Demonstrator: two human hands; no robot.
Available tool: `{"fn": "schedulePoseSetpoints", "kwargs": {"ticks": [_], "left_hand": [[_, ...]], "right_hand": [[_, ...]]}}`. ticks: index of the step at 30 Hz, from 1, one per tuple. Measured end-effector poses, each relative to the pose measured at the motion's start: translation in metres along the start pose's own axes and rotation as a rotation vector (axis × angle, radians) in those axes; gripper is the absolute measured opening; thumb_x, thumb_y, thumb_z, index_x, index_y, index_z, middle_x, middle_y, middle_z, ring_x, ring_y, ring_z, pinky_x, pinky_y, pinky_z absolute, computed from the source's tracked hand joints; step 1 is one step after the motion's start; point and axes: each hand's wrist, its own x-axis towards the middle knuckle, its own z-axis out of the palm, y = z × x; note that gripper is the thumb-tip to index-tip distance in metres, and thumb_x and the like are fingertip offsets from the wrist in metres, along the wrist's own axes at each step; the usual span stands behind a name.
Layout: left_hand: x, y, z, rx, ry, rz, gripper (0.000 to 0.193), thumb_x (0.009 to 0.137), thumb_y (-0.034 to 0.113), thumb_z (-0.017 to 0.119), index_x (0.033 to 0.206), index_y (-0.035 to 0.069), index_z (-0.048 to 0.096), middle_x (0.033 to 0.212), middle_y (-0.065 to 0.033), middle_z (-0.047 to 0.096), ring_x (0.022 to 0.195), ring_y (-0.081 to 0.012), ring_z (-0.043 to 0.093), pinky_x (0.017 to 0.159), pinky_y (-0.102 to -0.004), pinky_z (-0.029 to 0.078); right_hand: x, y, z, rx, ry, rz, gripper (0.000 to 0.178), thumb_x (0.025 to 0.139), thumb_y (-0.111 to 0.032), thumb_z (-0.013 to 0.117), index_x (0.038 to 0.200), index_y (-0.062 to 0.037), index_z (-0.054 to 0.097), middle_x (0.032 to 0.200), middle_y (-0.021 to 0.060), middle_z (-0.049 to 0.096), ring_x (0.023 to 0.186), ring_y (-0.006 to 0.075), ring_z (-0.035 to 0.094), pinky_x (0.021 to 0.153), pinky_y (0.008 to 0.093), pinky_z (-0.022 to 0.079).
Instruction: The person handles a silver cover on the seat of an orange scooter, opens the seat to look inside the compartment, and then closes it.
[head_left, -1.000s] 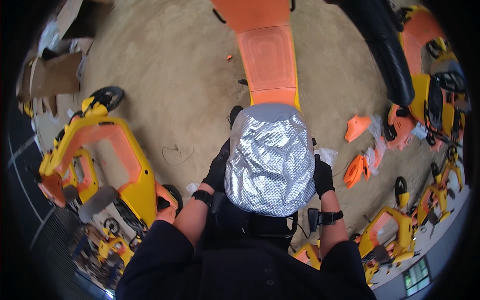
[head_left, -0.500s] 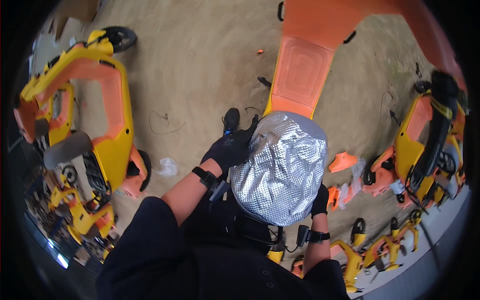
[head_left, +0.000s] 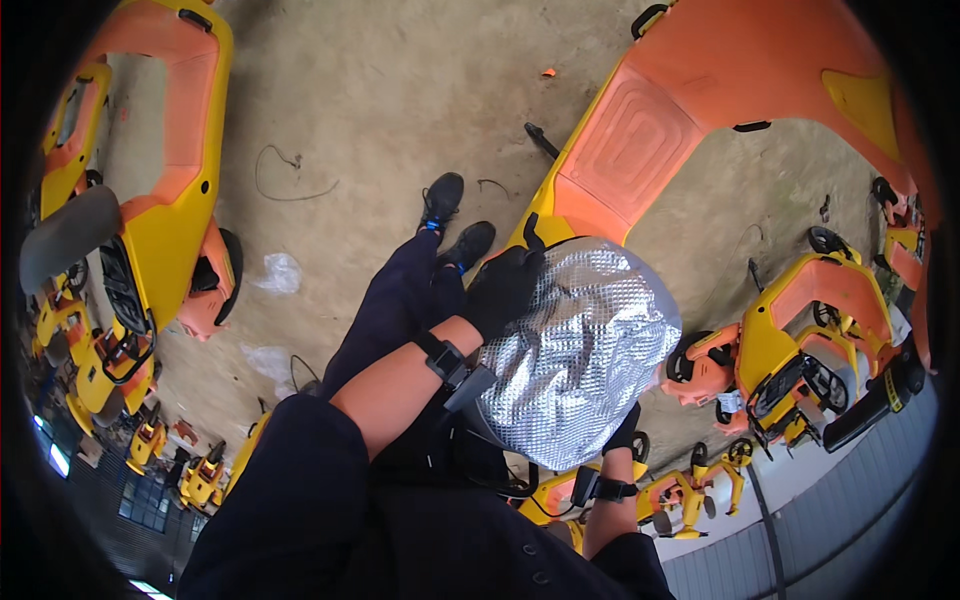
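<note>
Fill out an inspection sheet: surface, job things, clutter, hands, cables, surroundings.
Surface: tan, dusty-looking floor.
Job things: rounded silver textured-foil cover on a yellow and orange scooter.
Clutter: crumpled clear plastic and small orange fragment on the floor.
Hands: black-gloved left hand at the cover's left edge; black-gloved right hand at its lower right, partly hidden.
Cables: thin dark cable-like strand curved on the floor.
Surroundings: more such scooters on both sides; grey ribbed wall, lower right.

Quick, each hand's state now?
Left hand: against the left side of the silver cover; grip unclear.
Right hand: at the cover's right edge, mostly hidden; cannot tell.
</note>
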Motion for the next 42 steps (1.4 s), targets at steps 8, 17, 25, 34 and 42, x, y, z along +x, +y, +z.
{"fn": "schedulePoseSetpoints", "kwargs": {"ticks": [8, 17, 25, 34, 42], "left_hand": [[0.006, -0.027, 0.006, 0.052, -0.024, -0.105, 0.030, 0.083, 0.027, 0.045, 0.073, 0.002, 0.056, 0.060, -0.0155, 0.053, 0.060, -0.0298, 0.055, 0.054, -0.0369, 0.042], [-0.023, -0.023, -0.010, 0.258, -0.308, 0.010, 0.016, 0.081, 0.011, 0.044, 0.091, 0.001, 0.052, 0.076, -0.0163, 0.051, 0.069, -0.0301, 0.051, 0.058, -0.0400, 0.041], [-0.031, -0.050, -0.004, 0.516, -0.299, 0.234, 0.033, 0.076, 0.015, 0.048, 0.107, 0.005, 0.044, 0.082, -0.0141, 0.048, 0.068, -0.0284, 0.052, 0.062, -0.0369, 0.044], [-0.020, -0.008, -0.023, 0.143, -0.404, -0.209, 0.032, 0.085, 0.022, 0.043, 0.112, 0.006, 0.045, 0.093, -0.0172, 0.055, 0.079, -0.0335, 0.056, 0.057, -0.0430, 0.045], [-0.033, -0.048, -0.018, 0.522, -0.379, 0.041, 0.038, 0.087, 0.016, 0.033, 0.121, 0.000, 0.038, 0.102, -0.0213, 0.053, 0.092, -0.0328, 0.052, 0.078, -0.0376, 0.041]], "right_hand": [[-0.012, -0.032, 0.006, -0.303, 0.056, -0.130, 0.019, 0.082, -0.009, 0.045, 0.093, 0.0014, 0.056, 0.084, 0.0059, 0.060, 0.076, 0.0140, 0.055, 0.067, 0.0269, 0.044], [0.002, 0.008, -0.013, 0.717, -0.076, 0.240, 0.035, 0.090, -0.026, 0.032, 0.111, -0.0023, 0.045, 0.108, 0.0098, 0.051, 0.096, 0.0253, 0.048, 0.086, 0.0339, 0.037], [-0.026, -0.030, 0.010, -0.160, 0.151, -0.152, 0.019, 0.077, -0.010, 0.052, 0.090, 0.0026, 0.058, 0.081, 0.0091, 0.062, 0.074, 0.0172, 0.058, 0.065, 0.0289, 0.045], [-0.016, -0.005, 0.014, -0.445, 0.176, -0.322, 0.022, 0.082, -0.017, 0.046, 0.098, -0.0018, 0.050, 0.076, 0.0172, 0.058, 0.071, 0.0316, 0.058, 0.058, 0.0355, 0.044], [0.005, 0.014, 0.020, -0.870, 0.195, -0.408, 0.020, 0.082, -0.013, 0.041, 0.099, -0.0026, 0.041, 0.066, 0.0168, 0.054, 0.061, 0.0329, 0.056, 0.050, 0.0403, 0.042]]}}
